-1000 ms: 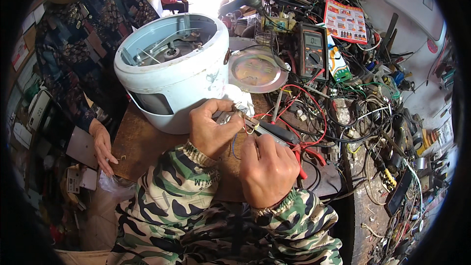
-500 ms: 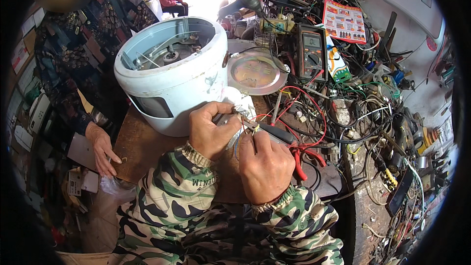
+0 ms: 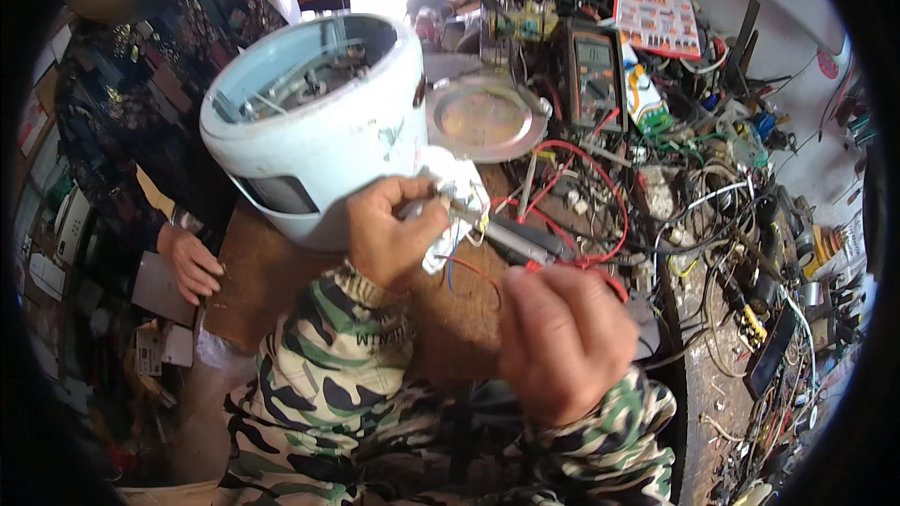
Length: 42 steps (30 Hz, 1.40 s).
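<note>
My left hand (image 3: pixel 396 230) is closed, thumb and forefinger pinching a small wired part at the white bundle (image 3: pixel 455 183). The fingers cover most of the part. White, blue and red wires (image 3: pixel 469 267) trail from it over the brown tabletop. My right hand (image 3: pixel 567 337) is blurred, its fingers curled together in the air to the right of the wires. Whatever it pinches, if anything, is hidden. Between the hands and beyond lies a grey tool with a dark handle (image 3: pixel 534 234), beside red-handled pliers (image 3: pixel 605 281). The white rice-cooker-like housing (image 3: pixel 323 169) stands open-topped behind my left hand.
A round metal plate (image 3: pixel 487 117) lies behind the housing. Farther right are a multimeter (image 3: pixel 595 84), its red lead (image 3: pixel 621 201), a printed sheet (image 3: pixel 656 14) and heaps of tangled cables (image 3: pixel 717 197). At left a person's hand (image 3: pixel 190 262) rests by the table edge.
My right hand has drawn away from the wired part, toward me and to the right. My left hand still holds its part. The view has shifted slightly.
</note>
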Tool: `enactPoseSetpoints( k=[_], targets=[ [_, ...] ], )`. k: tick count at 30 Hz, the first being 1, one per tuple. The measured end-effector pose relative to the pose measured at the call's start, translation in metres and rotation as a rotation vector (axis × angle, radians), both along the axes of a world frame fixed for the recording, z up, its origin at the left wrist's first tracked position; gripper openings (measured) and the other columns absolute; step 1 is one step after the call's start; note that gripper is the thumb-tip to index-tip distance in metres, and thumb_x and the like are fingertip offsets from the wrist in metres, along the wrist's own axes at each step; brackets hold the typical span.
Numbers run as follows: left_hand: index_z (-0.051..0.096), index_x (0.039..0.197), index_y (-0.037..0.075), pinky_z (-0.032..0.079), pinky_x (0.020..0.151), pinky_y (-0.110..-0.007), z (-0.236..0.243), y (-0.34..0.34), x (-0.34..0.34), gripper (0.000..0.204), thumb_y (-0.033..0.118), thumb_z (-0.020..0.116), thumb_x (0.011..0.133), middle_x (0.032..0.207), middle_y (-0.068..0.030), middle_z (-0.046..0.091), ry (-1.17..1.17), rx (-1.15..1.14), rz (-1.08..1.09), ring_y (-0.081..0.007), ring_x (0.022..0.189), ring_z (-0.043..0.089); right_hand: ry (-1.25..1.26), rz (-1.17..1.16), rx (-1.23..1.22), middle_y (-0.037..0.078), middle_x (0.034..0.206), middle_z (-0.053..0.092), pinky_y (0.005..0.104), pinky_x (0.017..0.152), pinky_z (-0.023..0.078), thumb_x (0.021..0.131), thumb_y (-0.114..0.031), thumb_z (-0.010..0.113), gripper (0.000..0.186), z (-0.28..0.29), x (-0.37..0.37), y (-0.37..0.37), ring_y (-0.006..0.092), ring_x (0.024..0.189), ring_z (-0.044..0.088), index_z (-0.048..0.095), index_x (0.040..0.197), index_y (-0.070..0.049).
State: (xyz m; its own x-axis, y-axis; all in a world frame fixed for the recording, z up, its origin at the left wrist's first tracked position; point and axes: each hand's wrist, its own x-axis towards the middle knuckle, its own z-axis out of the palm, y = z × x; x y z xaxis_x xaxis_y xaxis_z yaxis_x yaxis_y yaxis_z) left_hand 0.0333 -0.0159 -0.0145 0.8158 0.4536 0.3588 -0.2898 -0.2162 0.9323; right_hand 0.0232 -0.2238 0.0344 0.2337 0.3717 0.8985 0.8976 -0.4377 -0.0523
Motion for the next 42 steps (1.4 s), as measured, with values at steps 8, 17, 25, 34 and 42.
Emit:
enactPoseSetpoints(
  k=[8, 17, 25, 34, 42],
  targets=[
    [0.07, 0.09, -0.007, 0.051, 0.064, -0.025, 0.007, -0.009, -0.001, 0.019, 0.007, 0.075, 0.078, 0.082, -0.0062, 0.07, -0.045, -0.069, 0.028, -0.007, 0.071, 0.06, 0.372, -0.09, -0.38, 0.01, 0.082, 0.058, 0.0361, 0.051, 0.05, 0.08, -0.009, 0.066, 0.018, -0.058, 0.014, 0.014, 0.0253, 0.062, 0.063, 0.064, 0.097, -0.003],
    [0.07, 0.092, -0.007, 0.051, 0.067, -0.024, 0.011, -0.007, -0.003, 0.019, 0.006, 0.074, 0.079, 0.086, -0.0069, 0.07, -0.023, -0.102, -0.003, -0.008, 0.075, 0.061, 0.4, -0.064, -0.446, 0.014, 0.085, 0.059, 0.0425, 0.055, 0.051, 0.078, -0.007, 0.06, 0.011, -0.068, 0.032, 0.046, 0.0327, 0.068, 0.065, 0.061, 0.089, -0.005],
    [0.068, 0.098, -0.008, 0.052, 0.07, -0.024, 0.009, -0.004, -0.004, 0.02, 0.002, 0.071, 0.081, 0.089, -0.008, 0.07, -0.054, -0.15, -0.041, -0.0088, 0.076, 0.063, 0.712, 0.435, -0.051, 0.015, 0.083, 0.069, 0.0362, 0.055, 0.053, 0.084, -0.003, 0.068, 0.014, -0.052, 0.023, 0.017, 0.0278, 0.069, 0.069, 0.067, 0.097, 0.002],
    [0.069, 0.094, -0.008, 0.052, 0.068, -0.025, 0.012, -0.005, -0.003, 0.02, 0.005, 0.073, 0.079, 0.085, -0.0081, 0.071, -0.073, -0.131, -0.025, -0.0086, 0.075, 0.063, 1.494, 0.932, 0.295, 0.006, 0.08, 0.069, 0.0244, 0.059, 0.049, 0.091, -0.002, 0.068, 0.01, -0.033, 0.007, 0.023, 0.0097, 0.069, 0.062, 0.067, 0.098, 0.005],
    [0.066, 0.103, -0.009, 0.053, 0.076, -0.026, 0.012, -0.004, -0.005, 0.024, 0.005, 0.069, 0.083, 0.095, -0.0101, 0.071, -0.072, -0.068, -0.064, -0.0106, 0.082, 0.064, 1.749, 1.215, 0.915, 0.007, 0.08, 0.065, 0.0248, 0.052, 0.046, 0.094, -0.012, 0.067, 0.011, -0.052, 0.012, 0.049, 0.0123, 0.062, 0.057, 0.064, 0.095, -0.001]
  ],
)
